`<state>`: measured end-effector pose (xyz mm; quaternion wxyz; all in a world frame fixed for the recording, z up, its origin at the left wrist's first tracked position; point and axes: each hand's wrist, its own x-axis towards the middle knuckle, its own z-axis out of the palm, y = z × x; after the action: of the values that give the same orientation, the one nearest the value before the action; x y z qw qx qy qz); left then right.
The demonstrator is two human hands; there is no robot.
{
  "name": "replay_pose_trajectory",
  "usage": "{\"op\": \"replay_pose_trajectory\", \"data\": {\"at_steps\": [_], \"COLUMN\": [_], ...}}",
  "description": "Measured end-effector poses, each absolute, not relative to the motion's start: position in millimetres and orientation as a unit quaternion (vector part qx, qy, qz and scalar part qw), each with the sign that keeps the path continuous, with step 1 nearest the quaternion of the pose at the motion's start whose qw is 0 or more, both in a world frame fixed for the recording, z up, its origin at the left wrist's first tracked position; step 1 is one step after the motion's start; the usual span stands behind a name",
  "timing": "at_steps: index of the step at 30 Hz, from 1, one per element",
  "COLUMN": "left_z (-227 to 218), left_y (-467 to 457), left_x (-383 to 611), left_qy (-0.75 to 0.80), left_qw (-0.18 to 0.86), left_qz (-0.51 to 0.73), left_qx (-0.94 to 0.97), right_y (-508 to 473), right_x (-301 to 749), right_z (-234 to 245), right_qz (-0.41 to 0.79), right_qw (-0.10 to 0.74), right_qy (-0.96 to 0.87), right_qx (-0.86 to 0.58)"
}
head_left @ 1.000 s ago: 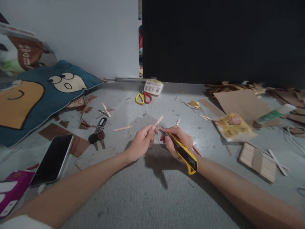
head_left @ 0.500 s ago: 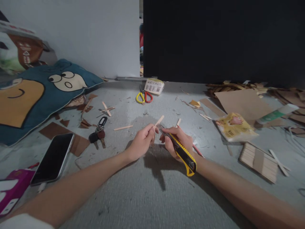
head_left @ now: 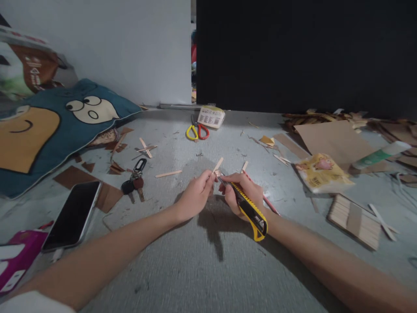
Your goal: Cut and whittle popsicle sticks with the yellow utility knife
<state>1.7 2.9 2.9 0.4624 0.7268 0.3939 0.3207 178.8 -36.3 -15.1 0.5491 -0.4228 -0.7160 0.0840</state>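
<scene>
Pinched in my left hand (head_left: pixel 195 193) is a pale wooden craft stick (head_left: pixel 218 164), its upper end pointing away from me. My right hand (head_left: pixel 246 191) grips a yellow and black utility knife (head_left: pixel 249 209); the blade end meets the stick close to my left fingertips. Fingers partly hide the stick's lower end and the blade tip. Behind my right hand, another craft stick (head_left: pixel 244 166) and a red pencil-like rod (head_left: pixel 270 205) lie on the table, partly covered. One more craft stick (head_left: pixel 168 174) rests left of my hands.
Keys (head_left: pixel 135 184), a phone (head_left: pixel 73 215) and a blue cushion (head_left: pixel 97 134) lie left. Red and yellow scissors (head_left: pixel 197 131) sit beyond my hands. A bundle of craft sticks (head_left: pixel 354 221), a yellow packet (head_left: pixel 322 174), a glue stick (head_left: pixel 381 155) and cardboard (head_left: pixel 332 137) are right.
Both hands stay almost in place. The stick and the left hand have shifted very slightly, and the knife's handle end has moved a little left.
</scene>
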Motion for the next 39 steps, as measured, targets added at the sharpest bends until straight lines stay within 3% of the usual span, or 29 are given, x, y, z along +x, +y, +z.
{"op": "replay_pose_trajectory", "data": {"at_steps": [15,39], "left_z": [2.3,3.1], "left_y": [1.3,-0.5], "left_x": [0.6,2.0], "left_qy": [0.375,0.397], "left_qw": [0.432,0.388], "left_qz": [0.322,0.32], "left_qx": [0.755,0.768], "right_y": [-35.3,-40.7], "right_x": [178.8,171.7], "right_z": [-14.1,-9.5], "right_qz": [0.05,0.148], "right_qw": [0.555,0.559], "right_qy": [-0.72,-0.686], "right_qx": [-0.414,-0.442]}}
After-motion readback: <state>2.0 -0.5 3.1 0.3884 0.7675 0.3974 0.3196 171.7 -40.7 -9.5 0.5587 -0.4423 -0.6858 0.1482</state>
